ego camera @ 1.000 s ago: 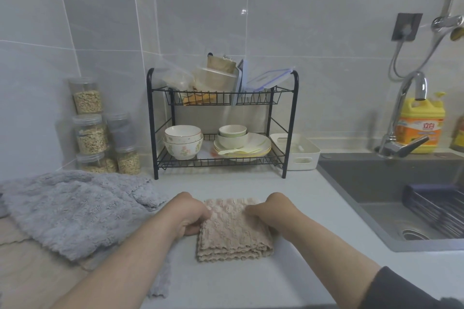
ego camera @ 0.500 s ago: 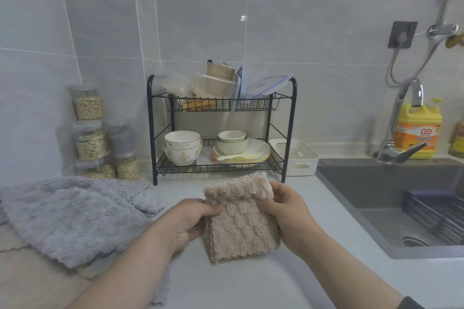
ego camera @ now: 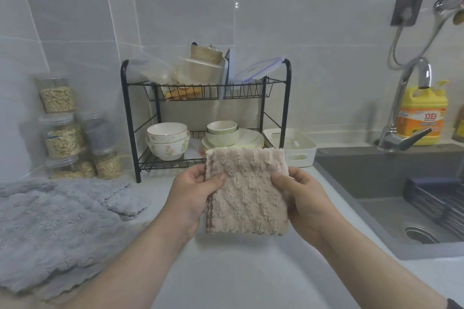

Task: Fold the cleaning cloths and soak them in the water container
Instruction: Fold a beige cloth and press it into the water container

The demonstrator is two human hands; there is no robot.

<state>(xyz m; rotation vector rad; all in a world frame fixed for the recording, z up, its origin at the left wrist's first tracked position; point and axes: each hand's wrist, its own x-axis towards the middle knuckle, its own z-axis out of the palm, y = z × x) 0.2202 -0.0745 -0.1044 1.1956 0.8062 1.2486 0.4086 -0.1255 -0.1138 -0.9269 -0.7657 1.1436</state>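
A folded beige cloth (ego camera: 247, 190) hangs upright above the white counter, in front of the dish rack. My left hand (ego camera: 193, 195) pinches its left edge, thumb on the front. My right hand (ego camera: 301, 195) grips its right edge the same way. A grey fluffy cloth (ego camera: 55, 226) lies spread out, unfolded, on the counter at the left. A white rectangular container (ego camera: 300, 150) stands right of the rack, just behind the held cloth; whether it holds water is unclear.
A black two-tier dish rack (ego camera: 206, 118) with bowls and plates stands at the back. Stacked jars (ego camera: 62, 128) line the left wall. A dark sink (ego camera: 401, 195) with a faucet (ego camera: 411, 103) lies at the right, a yellow detergent bottle (ego camera: 421, 115) behind it.
The beige cloth was flat on the counter under both hands; both hands have lifted it off the counter and now hold it upright, higher and a little further right.
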